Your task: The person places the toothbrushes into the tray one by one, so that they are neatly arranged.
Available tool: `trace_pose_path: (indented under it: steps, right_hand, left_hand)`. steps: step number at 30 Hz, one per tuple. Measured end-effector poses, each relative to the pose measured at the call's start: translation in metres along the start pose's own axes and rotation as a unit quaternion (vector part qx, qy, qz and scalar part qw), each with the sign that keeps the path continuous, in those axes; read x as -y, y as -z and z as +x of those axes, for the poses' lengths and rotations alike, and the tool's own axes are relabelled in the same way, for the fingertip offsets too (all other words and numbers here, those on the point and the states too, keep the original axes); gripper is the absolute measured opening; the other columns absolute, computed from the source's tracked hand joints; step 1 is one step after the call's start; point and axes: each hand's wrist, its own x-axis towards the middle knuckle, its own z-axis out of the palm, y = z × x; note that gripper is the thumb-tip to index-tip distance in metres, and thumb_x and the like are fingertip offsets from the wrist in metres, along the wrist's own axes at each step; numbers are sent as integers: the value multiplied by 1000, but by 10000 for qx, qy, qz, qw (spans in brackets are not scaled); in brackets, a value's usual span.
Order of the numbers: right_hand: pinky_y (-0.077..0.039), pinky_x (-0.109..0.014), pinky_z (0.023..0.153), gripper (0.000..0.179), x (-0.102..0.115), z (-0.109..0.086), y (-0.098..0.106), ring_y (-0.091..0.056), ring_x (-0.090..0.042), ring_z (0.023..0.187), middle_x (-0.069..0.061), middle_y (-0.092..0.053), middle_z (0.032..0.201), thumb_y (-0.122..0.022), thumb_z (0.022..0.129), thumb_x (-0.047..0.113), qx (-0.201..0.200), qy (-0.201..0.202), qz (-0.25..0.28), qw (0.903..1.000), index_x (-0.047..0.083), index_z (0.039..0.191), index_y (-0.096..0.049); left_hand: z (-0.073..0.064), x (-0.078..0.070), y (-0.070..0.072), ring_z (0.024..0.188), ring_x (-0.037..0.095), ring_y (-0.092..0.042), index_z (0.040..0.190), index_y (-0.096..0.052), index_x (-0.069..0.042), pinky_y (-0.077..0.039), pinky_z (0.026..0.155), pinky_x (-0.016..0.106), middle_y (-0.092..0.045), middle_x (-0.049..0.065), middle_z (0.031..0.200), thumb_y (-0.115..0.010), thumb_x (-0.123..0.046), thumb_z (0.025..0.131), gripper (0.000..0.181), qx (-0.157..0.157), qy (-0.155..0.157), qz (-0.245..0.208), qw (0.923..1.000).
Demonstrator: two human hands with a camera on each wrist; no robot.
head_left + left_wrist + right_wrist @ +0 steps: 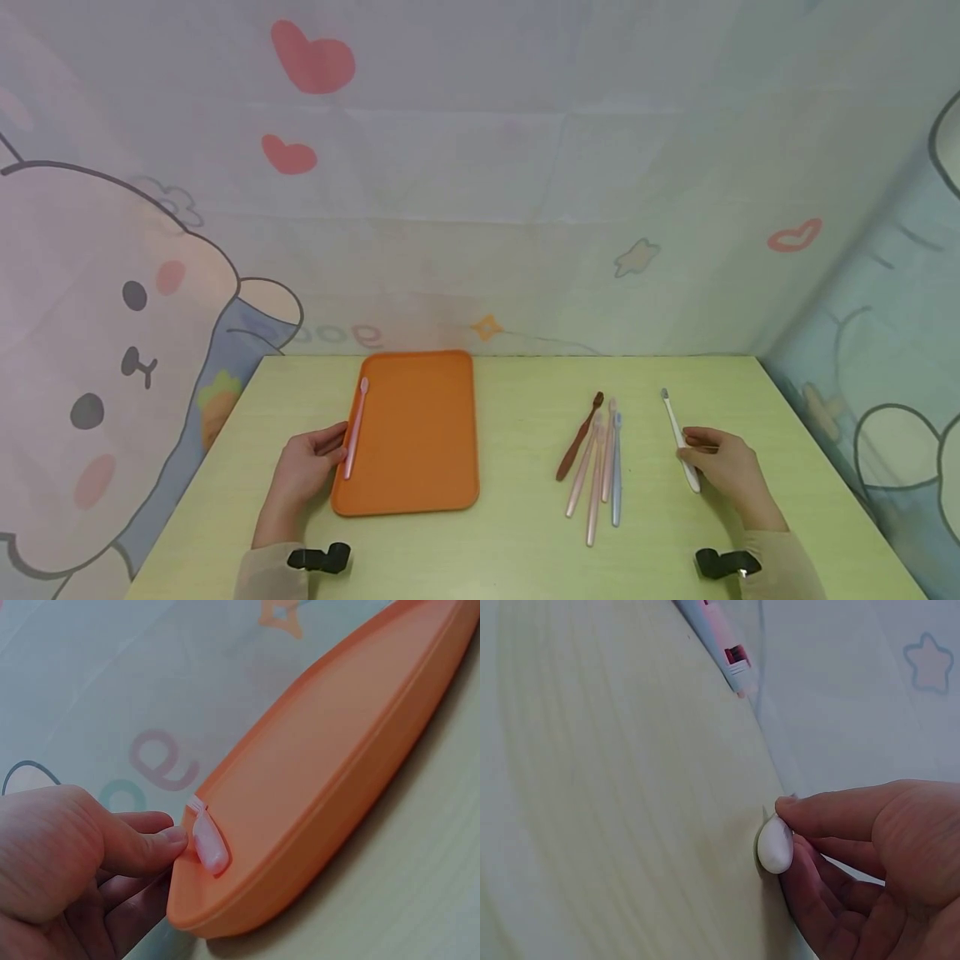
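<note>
currently left hand (pixel 306 460) pinches orange tray (pixel 420 433), right hand (pixel 722 461) white toothbrush (pixel 674 425)

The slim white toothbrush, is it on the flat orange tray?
No; the right hand holds the slim white toothbrush well to the right of the flat orange tray.

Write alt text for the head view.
A person's right hand pinches a white toothbrush; the left hand grips the left edge of an orange tray holding one pink toothbrush. Between the hands, brown, pink and blue toothbrushes lie bunched on a yellowish table.
</note>
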Motion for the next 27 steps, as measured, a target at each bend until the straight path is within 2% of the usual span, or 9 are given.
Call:
trace_pose_path:
  steps: [5, 13, 27]
  right_hand:
    - [-58, -31, 79, 51, 0, 0, 1, -72, -40, 111, -26, -73, 125, -76, 100, 19, 51, 58, -40, 10000, -13, 138, -63]
    - [-56, -31, 79, 50, -1, 1, 2, -72, -33, 103, -23, -74, 119, -76, 99, 18, 155, -9, -151, 9998, -13, 136, -64]
    - [-57, -35, 79, 49, 2, 1, 6, -71, -36, 106, -23, -74, 119, -74, 99, 17, 314, -33, -209, 9993, -14, 136, -64]
  left_hand:
    - [1, 0, 0, 137, 39, -60, 150, -57, 6, -46, 112, 48, -64, 25, 142, -66, 1, 103, 48, -25, 36, -20, 10000]
    - [0, 0, 0, 136, 41, -60, 148, -58, 8, -46, 111, 49, -65, 27, 140, -66, 2, 102, 47, -10, -70, 17, 10000]
    - [-1, 0, 0, 136, 41, -60, 149, -57, 7, -47, 111, 51, -64, 27, 141, -67, 1, 103, 48, -34, -95, 70, 9999]
